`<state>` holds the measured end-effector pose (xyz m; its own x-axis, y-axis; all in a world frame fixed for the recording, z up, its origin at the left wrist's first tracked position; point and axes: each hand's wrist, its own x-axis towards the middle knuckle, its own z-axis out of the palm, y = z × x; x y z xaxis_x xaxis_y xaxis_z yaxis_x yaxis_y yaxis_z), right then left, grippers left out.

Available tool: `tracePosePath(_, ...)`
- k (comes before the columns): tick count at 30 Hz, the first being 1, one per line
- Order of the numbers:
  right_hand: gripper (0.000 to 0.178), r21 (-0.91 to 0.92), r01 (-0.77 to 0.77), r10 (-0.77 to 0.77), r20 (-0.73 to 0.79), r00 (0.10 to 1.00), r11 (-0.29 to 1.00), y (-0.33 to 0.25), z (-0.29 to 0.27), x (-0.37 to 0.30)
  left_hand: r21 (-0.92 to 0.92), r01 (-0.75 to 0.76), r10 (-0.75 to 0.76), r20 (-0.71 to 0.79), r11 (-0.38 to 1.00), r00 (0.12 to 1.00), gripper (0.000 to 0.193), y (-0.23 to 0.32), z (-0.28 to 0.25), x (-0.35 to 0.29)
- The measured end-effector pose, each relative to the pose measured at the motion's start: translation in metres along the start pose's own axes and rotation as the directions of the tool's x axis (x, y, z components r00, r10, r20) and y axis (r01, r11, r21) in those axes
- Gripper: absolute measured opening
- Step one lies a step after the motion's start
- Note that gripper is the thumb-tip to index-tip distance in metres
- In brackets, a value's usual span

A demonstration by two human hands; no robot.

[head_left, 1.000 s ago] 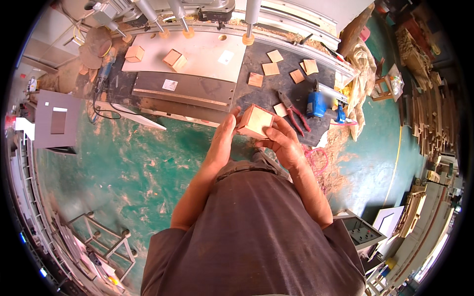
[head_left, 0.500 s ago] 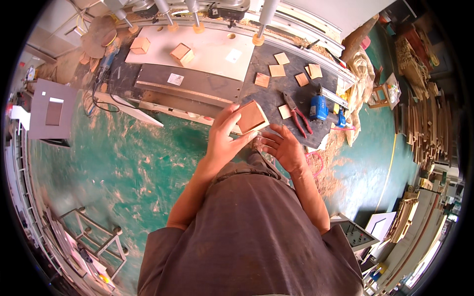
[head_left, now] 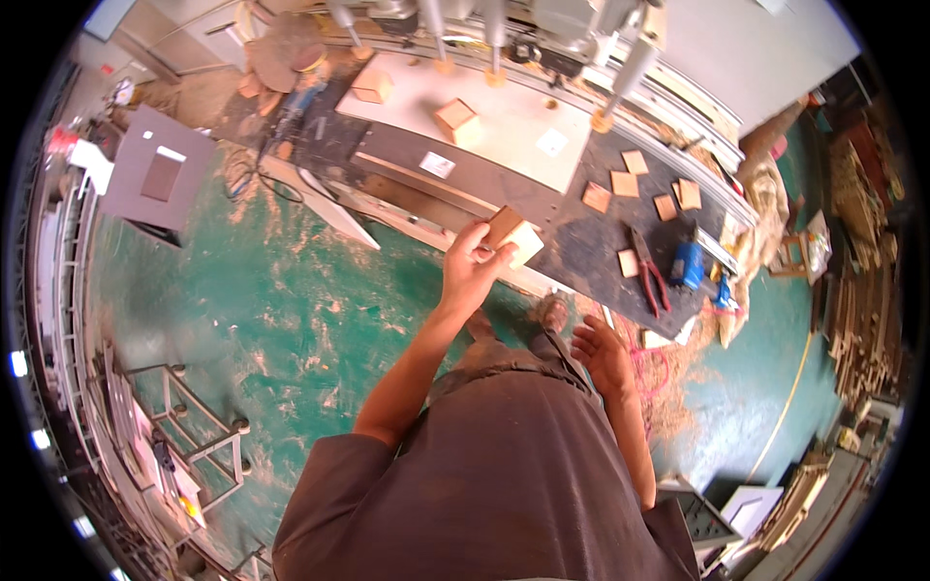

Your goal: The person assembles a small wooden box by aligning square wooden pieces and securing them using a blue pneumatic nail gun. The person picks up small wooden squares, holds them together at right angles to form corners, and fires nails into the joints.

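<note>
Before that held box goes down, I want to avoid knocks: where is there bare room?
On the pale board, between its right-hand box and the white label. Also on the dark bench, between the held box and the small wooden square beside the pliers. It is crowded around the pliers and blue tool, with loose squares behind.

Your wooden box (head_left: 523, 246) is pale yellow with a browner side; the worktop (head_left: 591, 254) is blackish. The pliers' handles (head_left: 663, 290) are red, the tool (head_left: 689, 266) blue, the floor (head_left: 291, 310) green, your plain shirt (head_left: 523, 465) dark brown.
</note>
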<state>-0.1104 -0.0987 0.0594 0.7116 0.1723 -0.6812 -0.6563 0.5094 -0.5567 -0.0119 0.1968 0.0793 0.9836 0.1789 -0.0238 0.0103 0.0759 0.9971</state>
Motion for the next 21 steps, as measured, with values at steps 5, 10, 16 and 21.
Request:
tracePosePath(5,0.04,0.017,0.004,-0.003,-0.094,0.996,1.0,0.016,-0.006,-0.006,-0.515,0.311,-0.498,-0.275,0.799,0.823,0.03,-0.032,-0.06,0.043)
tracePosePath(10,0.04,0.009,-0.011,0.012,-0.151,0.988,1.0,0.021,-0.007,-0.012,-0.559,0.283,-0.509,-0.302,0.779,0.806,0.033,-0.032,-0.105,0.103)
tracePosePath(16,0.04,0.057,0.058,-0.044,-0.233,0.972,0.997,0.026,-0.014,-0.035,-0.478,0.255,-0.468,-0.404,0.841,0.786,0.035,-0.038,-0.124,0.22)
tracePosePath(21,0.04,0.077,0.051,-0.029,-0.262,0.965,0.996,0.017,-0.025,-0.043,-0.415,0.312,-0.479,-0.402,0.855,0.78,0.067,-0.045,-0.182,0.299)
